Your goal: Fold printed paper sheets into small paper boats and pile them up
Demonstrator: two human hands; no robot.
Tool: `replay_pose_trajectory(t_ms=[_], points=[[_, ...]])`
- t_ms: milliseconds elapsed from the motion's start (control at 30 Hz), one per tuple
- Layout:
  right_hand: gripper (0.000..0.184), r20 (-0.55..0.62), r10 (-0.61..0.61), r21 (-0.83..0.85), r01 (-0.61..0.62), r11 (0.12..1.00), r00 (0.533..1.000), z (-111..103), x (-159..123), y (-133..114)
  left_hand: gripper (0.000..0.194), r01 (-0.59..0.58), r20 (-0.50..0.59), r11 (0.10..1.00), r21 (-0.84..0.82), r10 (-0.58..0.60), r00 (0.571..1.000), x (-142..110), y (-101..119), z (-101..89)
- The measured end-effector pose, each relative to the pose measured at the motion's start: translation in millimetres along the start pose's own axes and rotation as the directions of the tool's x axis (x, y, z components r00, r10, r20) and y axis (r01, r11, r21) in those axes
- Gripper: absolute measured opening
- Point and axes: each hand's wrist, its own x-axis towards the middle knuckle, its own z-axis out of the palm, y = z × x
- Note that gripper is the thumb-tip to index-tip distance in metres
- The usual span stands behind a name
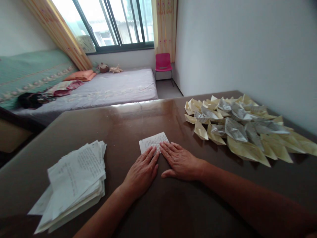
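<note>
A small folded sheet of printed paper [149, 142] lies on the brown table, a little beyond the middle of its near half. My left hand [142, 170] rests flat with its fingertips on the paper's near edge. Over the paper's right part, my right hand [179, 161] lies flat, fingers stretched out and thumb apart. Both hands press on the paper from above, and neither grips it. Their fingers hide its near right portion.
On the left of the glossy table [119, 129] sits a loose stack of printed sheets [76, 175]. Many folded paper boats [237, 129], yellowish and grey-white, crowd the right side by the wall. Beyond the table are a bed [123, 84] and a pink chair [163, 62].
</note>
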Motion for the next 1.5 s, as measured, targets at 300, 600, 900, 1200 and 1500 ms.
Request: replay_pose_trajectory(t_ms=[300, 600, 900, 1200, 1500], points=[[0.076, 0.009, 0.173, -0.217, -0.167, 0.962, 0.985, -17.9, 3.7, -7.4, 0.030, 0.106, -0.005, 0.968, 0.229, -0.108, 0.994, -6.8, 1.0, -20.3], [0.047, 0.092, 0.120, -0.418, -0.071, 0.906, 0.988, -26.9, 14.6, -10.3, 0.016, 0.110, -0.075, 0.973, 0.205, -0.097, 0.992, -7.5, -11.3, -21.6], [0.018, 0.135, 0.091, -0.388, -0.032, 0.921, 0.987, -57.4, 42.5, -5.6, 0.021, 0.095, -0.159, 0.973, 0.210, -0.062, 0.985, -11.4, -18.6, -16.3], [0.021, -0.003, 0.056, -0.385, -0.053, 0.921, 0.998, -40.5, 35.9, -3.4, 0.019, 0.109, -0.255, 0.985, 0.130, -0.073, 0.964, -7.2, -18.3, -10.4], [0.021, -0.187, -0.134, -0.286, 0.076, 0.955, 0.973, -31.3, 39.8, -8.0, 0.032, 0.070, -0.163, 0.995, 0.071, -0.058, 0.985, -4.5, -13.8, -14.7]])
